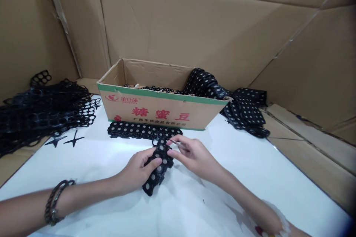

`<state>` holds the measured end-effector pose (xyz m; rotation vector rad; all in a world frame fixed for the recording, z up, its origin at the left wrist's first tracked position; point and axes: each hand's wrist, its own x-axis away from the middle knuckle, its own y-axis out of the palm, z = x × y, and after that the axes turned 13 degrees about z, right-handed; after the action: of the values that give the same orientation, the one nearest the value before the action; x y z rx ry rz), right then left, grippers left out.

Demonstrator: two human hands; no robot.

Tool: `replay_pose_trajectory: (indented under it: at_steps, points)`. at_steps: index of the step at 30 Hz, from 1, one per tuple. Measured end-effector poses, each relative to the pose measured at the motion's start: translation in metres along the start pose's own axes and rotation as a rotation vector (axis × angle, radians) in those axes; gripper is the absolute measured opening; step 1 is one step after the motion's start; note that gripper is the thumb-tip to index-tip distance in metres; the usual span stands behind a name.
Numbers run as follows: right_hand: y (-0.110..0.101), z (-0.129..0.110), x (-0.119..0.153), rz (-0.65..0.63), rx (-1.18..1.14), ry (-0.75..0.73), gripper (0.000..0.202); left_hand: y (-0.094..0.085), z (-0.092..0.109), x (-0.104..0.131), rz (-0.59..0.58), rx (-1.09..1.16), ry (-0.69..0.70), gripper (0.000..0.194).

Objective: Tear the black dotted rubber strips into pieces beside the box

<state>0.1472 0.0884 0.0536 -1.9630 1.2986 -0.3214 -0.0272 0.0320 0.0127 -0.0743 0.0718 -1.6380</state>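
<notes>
My left hand (141, 166) pinches a black strip (160, 168) with rows of grey round dots, thumb on top. The strip is tilted above the white table, its lower end toward me. My right hand (194, 153) is closed on a slim pointed tool that looks like tweezers (178, 143), the tip at the strip's upper end. A small loose bit of black ring-holed webbing (155, 139) shows by that end. Just behind lies a stack of similar dotted strips (133, 129) along the box's front. My right palm hides part of the tool.
An open cardboard box (155, 113) holds black webbing. More dotted black sheets (239, 111) drape over its right end onto the table (111, 207). At left is a heap of black holed webbing (50, 107), with star-shaped scraps (74, 139) beside it. Cardboard walls (194, 26) enclose the table.
</notes>
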Motion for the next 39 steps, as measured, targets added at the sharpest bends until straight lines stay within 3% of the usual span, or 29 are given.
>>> replay_pose_trajectory:
  at_steps: [7, 13, 18, 25, 39]
  points:
    - [0.007, 0.009, 0.006, -0.052, -0.215, 0.115, 0.034, 0.0, -0.001, -0.001, -0.001, -0.05, 0.031, 0.022]
    - [0.009, 0.001, 0.014, 0.034, 0.09, -0.074, 0.029, 0.003, -0.001, -0.001, -0.009, 0.077, -0.058, 0.029]
    - [0.01, -0.007, 0.023, 0.07, 0.06, -0.067, 0.026, 0.004, -0.001, 0.001, 0.041, 0.164, -0.142, 0.037]
    - [0.015, -0.004, 0.025, 0.018, 0.314, -0.176, 0.025, 0.003, -0.006, -0.001, 0.105, -0.001, -0.063, 0.036]
    - [0.02, -0.003, 0.033, 0.006, 0.605, -0.174, 0.018, 0.004, -0.008, -0.001, 0.167, -0.165, 0.014, 0.037]
